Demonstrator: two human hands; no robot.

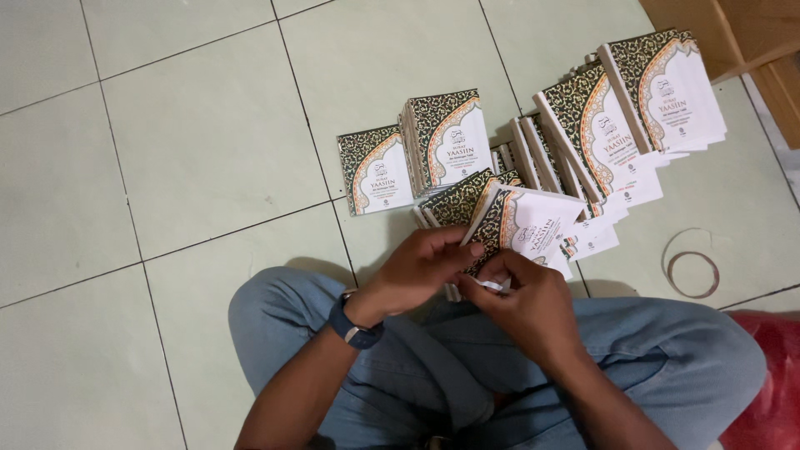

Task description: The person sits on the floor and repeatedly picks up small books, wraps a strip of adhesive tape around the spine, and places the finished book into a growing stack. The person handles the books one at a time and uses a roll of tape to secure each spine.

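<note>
I sit cross-legged in blue jeans on a pale tiled floor. My left hand [421, 267], with a dark watch on its wrist, grips a small booklet [525, 227] with a white cover and a black-and-gold patterned corner. My right hand [525, 304] meets it from below and pinches the booklet's lower edge, where a bit of white paper shows. Just beyond my hands lie more of the same booklets [460, 200], slanted and partly hidden by the held one.
A single booklet [373, 169] lies flat at the left, a stack [446, 140] beside it, and fanned stacks [621, 125] stretch to the upper right. A rubber-band ring [692, 273] lies on the tiles at right. Wooden furniture [750, 42] stands top right; something red [771, 383] bottom right.
</note>
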